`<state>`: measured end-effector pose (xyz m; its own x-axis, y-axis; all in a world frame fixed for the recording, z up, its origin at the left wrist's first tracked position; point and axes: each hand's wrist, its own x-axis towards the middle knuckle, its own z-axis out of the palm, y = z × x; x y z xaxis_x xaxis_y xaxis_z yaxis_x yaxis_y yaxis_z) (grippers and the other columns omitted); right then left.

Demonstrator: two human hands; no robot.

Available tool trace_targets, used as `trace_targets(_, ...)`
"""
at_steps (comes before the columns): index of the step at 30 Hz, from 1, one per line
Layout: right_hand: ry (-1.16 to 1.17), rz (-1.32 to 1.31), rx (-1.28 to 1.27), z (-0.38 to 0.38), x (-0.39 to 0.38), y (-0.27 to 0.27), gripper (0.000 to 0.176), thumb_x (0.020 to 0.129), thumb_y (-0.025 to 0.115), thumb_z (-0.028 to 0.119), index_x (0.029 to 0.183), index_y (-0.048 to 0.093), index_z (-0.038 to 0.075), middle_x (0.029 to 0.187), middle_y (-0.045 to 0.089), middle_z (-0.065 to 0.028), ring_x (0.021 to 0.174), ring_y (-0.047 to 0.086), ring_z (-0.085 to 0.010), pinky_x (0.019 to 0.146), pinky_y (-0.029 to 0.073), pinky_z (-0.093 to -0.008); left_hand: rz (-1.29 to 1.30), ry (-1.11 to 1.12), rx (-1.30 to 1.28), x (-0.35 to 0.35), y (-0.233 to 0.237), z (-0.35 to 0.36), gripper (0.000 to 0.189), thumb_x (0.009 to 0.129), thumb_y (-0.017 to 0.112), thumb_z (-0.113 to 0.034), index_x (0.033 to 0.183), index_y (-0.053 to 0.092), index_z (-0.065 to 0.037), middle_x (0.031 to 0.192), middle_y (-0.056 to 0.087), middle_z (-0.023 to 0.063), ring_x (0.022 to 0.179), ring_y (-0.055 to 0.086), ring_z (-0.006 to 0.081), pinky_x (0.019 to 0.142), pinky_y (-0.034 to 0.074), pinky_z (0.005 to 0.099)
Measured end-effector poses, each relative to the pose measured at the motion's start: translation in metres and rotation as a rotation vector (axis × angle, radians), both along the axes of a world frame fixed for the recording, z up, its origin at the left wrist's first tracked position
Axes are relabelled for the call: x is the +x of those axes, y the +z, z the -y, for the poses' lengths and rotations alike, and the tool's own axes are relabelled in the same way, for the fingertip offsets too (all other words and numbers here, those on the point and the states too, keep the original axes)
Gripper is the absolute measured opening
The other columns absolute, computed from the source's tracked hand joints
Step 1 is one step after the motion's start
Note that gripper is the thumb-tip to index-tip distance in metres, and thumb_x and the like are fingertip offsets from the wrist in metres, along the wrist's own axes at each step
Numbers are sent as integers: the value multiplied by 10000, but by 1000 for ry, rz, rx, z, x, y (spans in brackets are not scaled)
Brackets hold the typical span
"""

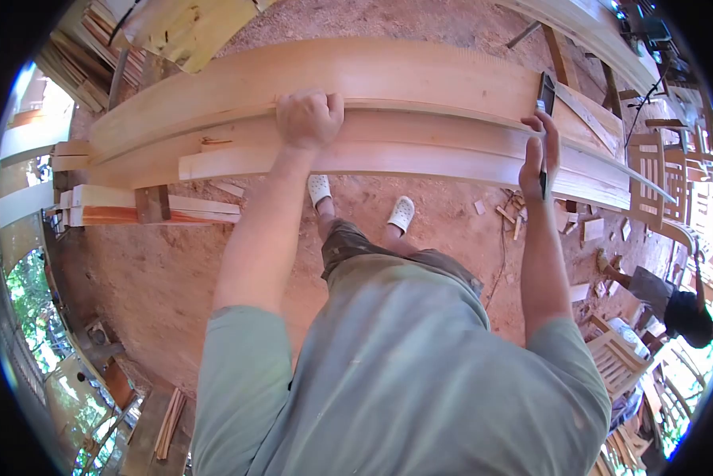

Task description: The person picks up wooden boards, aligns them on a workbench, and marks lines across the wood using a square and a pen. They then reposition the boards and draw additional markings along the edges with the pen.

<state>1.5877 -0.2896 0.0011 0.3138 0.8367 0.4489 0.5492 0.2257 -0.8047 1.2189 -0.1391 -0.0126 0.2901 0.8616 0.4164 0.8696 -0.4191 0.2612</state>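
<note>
My left hand is closed in a fist at the edge of a long thin wooden strip, which lies lengthwise along a wide pale board. Further right, my right hand is raised over the near boards, its fingers curled and a thin dark pencil-like tool held against the palm. Just beyond its fingertips, a black square-like tool rests near the board's right end. The undersides of the fingers of my left hand are hidden.
Offcuts litter the reddish ground beyond my shoes. Wooden chairs stand at the right, with another person below them. Stacked timber is at upper left, and a second bench at upper right.
</note>
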Motion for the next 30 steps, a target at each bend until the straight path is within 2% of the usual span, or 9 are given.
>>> trace_targets(1, 15, -140, -2, -2, -26, 9, 638, 1019, 486, 501, 1418, 487, 2, 1222, 652, -143, 1188, 572, -232, 1073, 382, -393, 6, 3, -11, 0, 0, 0, 310, 850, 585, -249, 615, 677, -69, 677, 685, 154, 633, 669, 368, 664, 512, 495)
trace_targets(3, 128, -305, -15, -2, -54, -1, 684, 1018, 469, 537, 1421, 488, -14, 1259, 640, -157, 1170, 579, -235, 1043, 410, -406, 10, -5, 12, 0, -1, -1, 308, 851, 587, -247, 612, 667, -70, 678, 683, 155, 634, 664, 369, 666, 505, 488)
trace_targets(6, 307, -465, -161, -2, -98, 9, 499, 1017, 481, 364, 1293, 606, -32, 1186, 679, -140, 1117, 597, -218, 1030, 431, -377, -18, 8, 9, 0, -1, -1, 308, 853, 583, -244, 608, 649, -70, 681, 680, 151, 636, 658, 363, 662, 491, 482)
trace_targets(7, 289, -441, -194, -8, -110, 18, 374, 976, 560, 233, 1229, 635, -32, 1099, 705, -127, 1033, 632, -184, 947, 482, -331, -14, 7, 1, 0, -1, -1, 308, 853, 583, -244, 608, 649, -70, 681, 680, 151, 636, 658, 363, 662, 491, 482)
trace_targets(9, 285, -204, -234, -16, -118, 13, 246, 904, 650, 104, 1115, 669, -20, 946, 721, -110, 884, 657, -148, 811, 524, -298, -29, 11, 24, 0, -2, -1, 301, 828, 582, -249, 567, 641, -111, 661, 680, 111, 626, 655, 313, 673, 454, 452)
trace_targets(12, 258, -109, -282, -27, -126, 13, 152, 865, 703, 69, 993, 666, -3, 815, 709, -93, 726, 649, -129, 675, 529, -291, -16, 3, 31, 0, -3, -1, 305, 830, 577, -250, 568, 634, -105, 660, 679, 110, 622, 652, 311, 673, 454, 449)
trace_targets(15, 242, -100, -382, -35, -130, 21, 115, 867, 703, 81, 929, 641, 7, 756, 691, -94, 654, 634, -134, 616, 519, -304, -44, 3, 18, -1, 0, 0, 303, 829, 577, -247, 570, 632, -101, 659, 677, 109, 623, 651, 308, 669, 454, 444)
trace_targets(21, 184, -29, -352, -43, -136, 18, 105, 857, 705, 77, 875, 625, 11, 694, 655, -113, 608, 633, -179, 599, 518, -313, -2, -16, 35, -1, 2, 1, 305, 841, 569, -224, 572, 590, -81, 656, 651, 122, 623, 626, 338, 640, 447, 437)
trace_targets(30, 180, 101, -260, -43, -137, 13, 95, 830, 704, 64, 863, 625, 22, 734, 661, -147, 661, 668, -288, 615, 531, -360, -35, -10, -3, -2, 1, 1, 306, 843, 571, -220, 575, 584, -73, 670, 653, 129, 636, 628, 343, 664, 469, 446)
